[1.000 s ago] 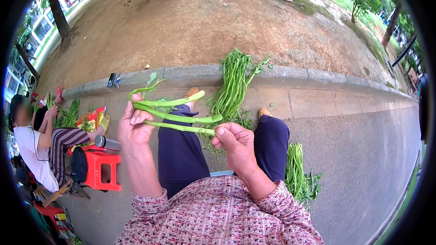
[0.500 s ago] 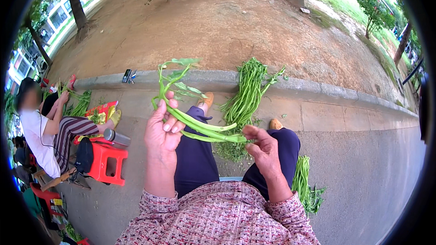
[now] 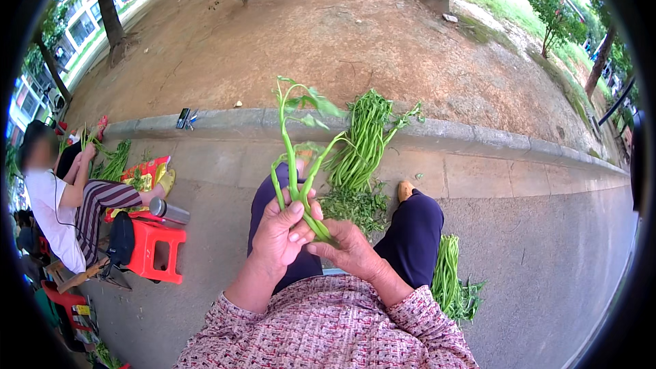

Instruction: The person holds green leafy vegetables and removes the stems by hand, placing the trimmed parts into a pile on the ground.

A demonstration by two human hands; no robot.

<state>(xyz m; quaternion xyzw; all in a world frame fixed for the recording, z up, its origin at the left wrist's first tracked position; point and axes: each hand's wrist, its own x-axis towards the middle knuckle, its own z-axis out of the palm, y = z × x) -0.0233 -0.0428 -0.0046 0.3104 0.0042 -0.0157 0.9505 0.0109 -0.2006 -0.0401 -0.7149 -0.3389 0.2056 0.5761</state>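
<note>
The bare right hand partly covers the lower ends of the long green leafy stems. The lower edge cuts off the pink-and-white patterned fabric shirt. Dark rectangular object on the grey concrete kerb: too small to identify.

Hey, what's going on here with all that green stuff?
A person is handling a few green stems. The left fingers grip them partway along, and the right fingers hold the lower ends. A big bunch lies ahead at the kerb, and a smaller bunch beside the right leg. Over to the left, another person holds greens too.
</note>
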